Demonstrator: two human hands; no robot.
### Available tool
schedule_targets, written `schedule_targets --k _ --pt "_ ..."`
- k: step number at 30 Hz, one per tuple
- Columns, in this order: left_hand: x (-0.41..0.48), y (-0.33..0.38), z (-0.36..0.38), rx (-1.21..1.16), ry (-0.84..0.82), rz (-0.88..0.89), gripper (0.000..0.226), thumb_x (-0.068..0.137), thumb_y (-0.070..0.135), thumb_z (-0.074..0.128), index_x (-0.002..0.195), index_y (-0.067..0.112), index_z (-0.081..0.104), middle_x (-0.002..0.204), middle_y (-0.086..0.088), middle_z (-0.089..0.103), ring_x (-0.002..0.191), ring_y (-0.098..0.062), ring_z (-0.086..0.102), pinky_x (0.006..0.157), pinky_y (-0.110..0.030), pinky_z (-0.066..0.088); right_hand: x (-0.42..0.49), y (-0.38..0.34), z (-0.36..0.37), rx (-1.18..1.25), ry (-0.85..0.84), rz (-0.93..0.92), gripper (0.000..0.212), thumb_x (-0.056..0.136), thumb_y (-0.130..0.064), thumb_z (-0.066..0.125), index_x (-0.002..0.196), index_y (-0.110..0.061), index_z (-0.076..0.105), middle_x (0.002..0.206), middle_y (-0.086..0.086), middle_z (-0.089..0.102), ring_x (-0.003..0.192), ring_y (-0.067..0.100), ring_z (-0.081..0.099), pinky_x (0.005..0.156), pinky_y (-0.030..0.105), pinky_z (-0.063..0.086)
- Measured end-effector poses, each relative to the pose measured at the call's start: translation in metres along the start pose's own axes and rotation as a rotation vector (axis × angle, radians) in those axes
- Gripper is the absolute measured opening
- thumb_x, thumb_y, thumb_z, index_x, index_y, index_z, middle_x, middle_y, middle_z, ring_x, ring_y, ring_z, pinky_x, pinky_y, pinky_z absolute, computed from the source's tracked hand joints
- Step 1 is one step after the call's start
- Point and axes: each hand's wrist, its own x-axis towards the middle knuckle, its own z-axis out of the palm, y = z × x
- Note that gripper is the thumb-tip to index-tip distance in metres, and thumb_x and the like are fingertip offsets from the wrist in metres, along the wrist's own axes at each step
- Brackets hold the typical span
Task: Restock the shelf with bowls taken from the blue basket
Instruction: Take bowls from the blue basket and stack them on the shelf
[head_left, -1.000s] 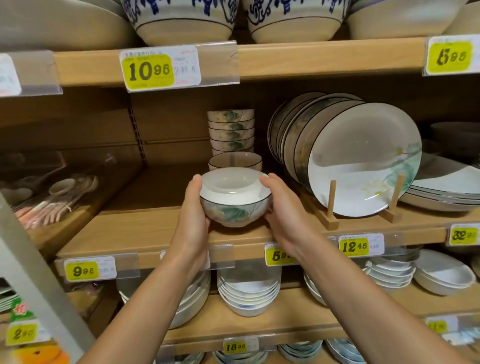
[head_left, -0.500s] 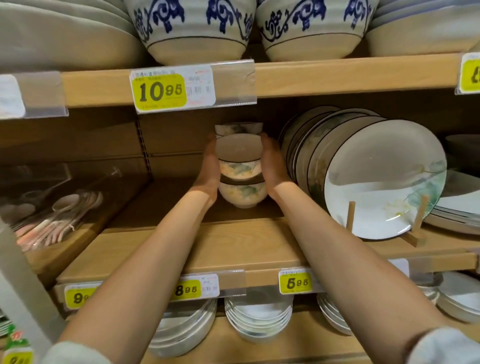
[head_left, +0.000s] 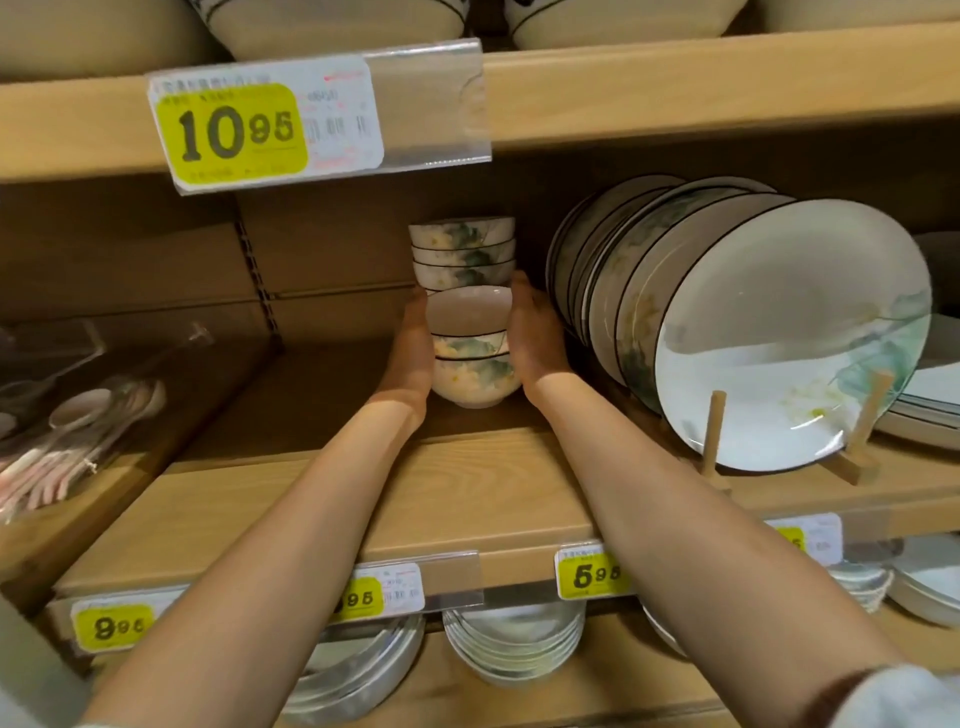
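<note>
**A:** Position of the hands?

**B:** Both are reaching deep onto the middle shelf (head_left: 467, 493), bare forearms over its front edge. The left hand (head_left: 413, 353) lies against the left side of the top bowl (head_left: 470, 312), and the right hand (head_left: 535, 338) against its right side. The palms face each other, cupped to the curve, so the bowl is grasped between them. The fingertips pass out of sight behind it.

**A:** And the bowl itself?

**B:** It is white inside, with a dark rim and a green and yellow wash outside. It sits nested in the lower bowl (head_left: 475, 382), whose foot stands on the shelf board. Its mouth tips slightly toward the camera. I cannot tell whether a third bowl is nested between the two.

**A:** Neighbours?

**B:** The rear stack (head_left: 462, 252) of matching bowls is directly behind and rises higher. The top bowl's far rim overlaps its lowest visible bowl from this angle, and I cannot tell if they touch. Just right of the right hand is a row of plates (head_left: 789, 338), standing on edge and leaning against wooden pegs (head_left: 714, 431). More plates lie flat at the far right.

**A:** Left side?

**B:** There are spoons (head_left: 78, 431) in a clear holder, well apart from the bowls.

**A:** Labels?

**B:** The yellow tags read 10.95 (head_left: 234, 132) on the shelf above, and 9.95 (head_left: 117, 626) and 5.98 (head_left: 595, 574) on this shelf's lip. A fourth tag is partly covered by the left forearm. White dishes (head_left: 514, 644) are stacked on the shelf below.
</note>
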Motion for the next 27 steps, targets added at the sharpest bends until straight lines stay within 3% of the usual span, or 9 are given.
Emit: schedule_targets --k 2,4,9,16,23,27 --pt "0.002 -0.001 0.0 0.019 0.032 -0.039 0.056 0.1 0.052 0.027 0.135 0.018 0.054 0.127 -0.013 0.063 0.114 -0.028 0.06 0.1 -0.039 0.048 0.001 0.0 0.0 -0.002 0.003 -0.002 0.06 0.097 -0.057 0.03 0.14 -0.018 0.045 0.134 0.007 0.054 0.121 0.025 0.051 0.091 0.031 0.033" --pt "0.005 -0.002 -0.002 0.035 0.048 -0.078 0.059 0.097 0.057 0.029 0.139 0.021 0.049 0.13 -0.012 0.061 0.118 -0.028 0.057 0.108 -0.044 0.042 0.002 0.0 0.0 -0.01 0.002 -0.005 0.062 0.097 -0.058 0.029 0.141 -0.017 0.043 0.136 0.007 0.053 0.123 0.025 0.05 0.093 0.03 0.033" --pt "0.005 -0.004 -0.002 0.002 -0.003 -0.06 0.063 0.093 0.059 0.034 0.143 0.021 0.044 0.127 -0.013 0.062 0.115 -0.029 0.06 0.106 -0.049 0.044 0.002 0.001 0.001 -0.028 0.007 0.002 0.066 0.096 -0.061 0.028 0.142 -0.017 0.042 0.139 0.007 0.051 0.125 0.025 0.048 0.094 0.031 0.033" --pt "0.001 -0.001 0.001 -0.023 0.011 -0.072 0.086 0.069 0.066 0.042 0.143 0.021 0.044 0.13 -0.014 0.06 0.118 -0.031 0.058 0.106 -0.05 0.043 0.003 0.0 0.0 -0.053 0.018 -0.019 0.062 0.098 -0.058 0.027 0.14 -0.016 0.044 0.138 0.008 0.051 0.123 0.024 0.048 0.09 0.027 0.03" --pt "0.001 -0.003 -0.001 0.028 0.051 -0.079 0.066 0.088 0.059 0.035 0.14 0.022 0.047 0.127 -0.011 0.062 0.116 -0.028 0.059 0.107 -0.047 0.043 -0.001 -0.002 0.001 -0.077 0.029 -0.026 0.065 0.097 -0.06 0.026 0.141 -0.015 0.043 0.137 0.009 0.052 0.123 0.025 0.049 0.09 0.029 0.031" --pt "-0.002 0.0 -0.003 0.013 0.064 -0.072 0.053 0.096 0.05 0.031 0.129 0.02 0.059 0.12 -0.01 0.067 0.111 -0.026 0.062 0.101 -0.043 0.048 -0.008 -0.007 -0.001 -0.043 0.015 0.013 0.068 0.095 -0.062 0.029 0.15 -0.023 0.027 0.149 0.008 0.041 0.134 0.028 0.04 0.104 0.038 0.03"
